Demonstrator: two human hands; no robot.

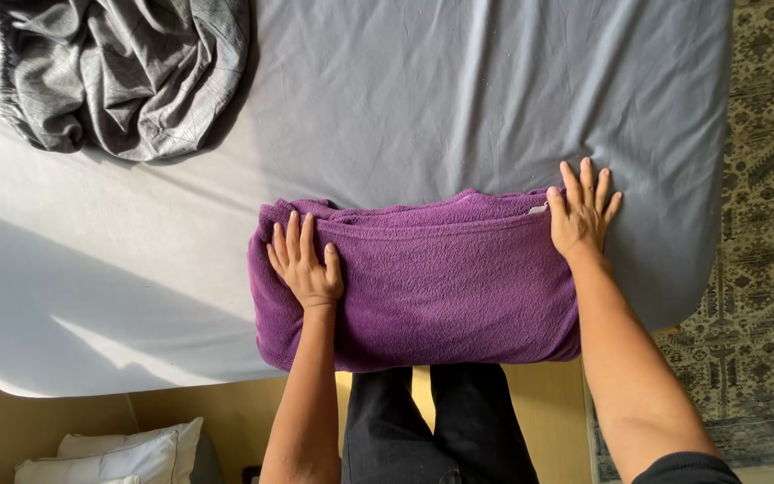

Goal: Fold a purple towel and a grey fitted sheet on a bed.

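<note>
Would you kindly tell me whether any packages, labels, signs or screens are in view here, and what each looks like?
Garment tag: a small pale tab at the upper right edge of the folded purple fleece, beside the right hand; too small to show detail.
No packages, signs or screens are in view.

You are standing in a home bedroom. A bed (494, 90) covered with a grey fitted sheet fills most of your view, with a crumpled grey blanket (127, 72) lying at one corner. White pillows (127, 453) sit on the floor beside it, and a patterned rug (768, 224) covers the floor on the other side.
</note>
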